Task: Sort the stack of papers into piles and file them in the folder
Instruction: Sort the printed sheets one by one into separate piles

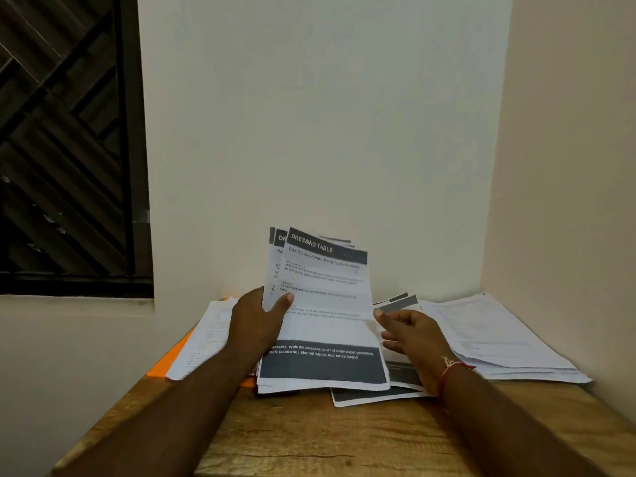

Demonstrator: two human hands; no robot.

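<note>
Fingers (395,315) of R hand (413,335) loose, empty, just right of fanned DRESSING TABLE sheets (327,287); L hand (256,325) pinches these. Prob. mid-sort; next: peel one sheet.

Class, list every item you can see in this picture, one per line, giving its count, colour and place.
DRESSING TABLE sheets: several, white with dark grey bands, fanned and lifted at the table's middle.
Loose banded sheets: a few, white and dark grey, flat, right of centre.
Left paper pile: one, white, on the folder.
Right paper pile: one, white, by the right wall.
Folder: one, orange, table's left edge.
Table: one, brown wood, foreground.
Window: one, black frame, upper left.
Thread bracelet: one, red, right wrist.
Left hand: one, holds the fanned sheets' left edge.
Right hand: one, fingers relaxed, beside their right edge.
</note>
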